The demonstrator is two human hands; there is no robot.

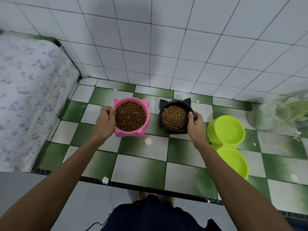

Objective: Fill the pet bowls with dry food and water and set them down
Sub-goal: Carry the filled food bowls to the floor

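Left hand [106, 120] grips the near-left rim of the pink bowl [131, 116], thumb curled inside. Right hand [195, 123] pinches the black bowl [175, 117] at its right rim. Both hold kibble; lower them level onto the checkered floor [141, 165].

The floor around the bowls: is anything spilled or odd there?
No kibble is spilled. White blotches mark the checkered floor near the pink bowl and at the step edge. The green double bowl looks empty.
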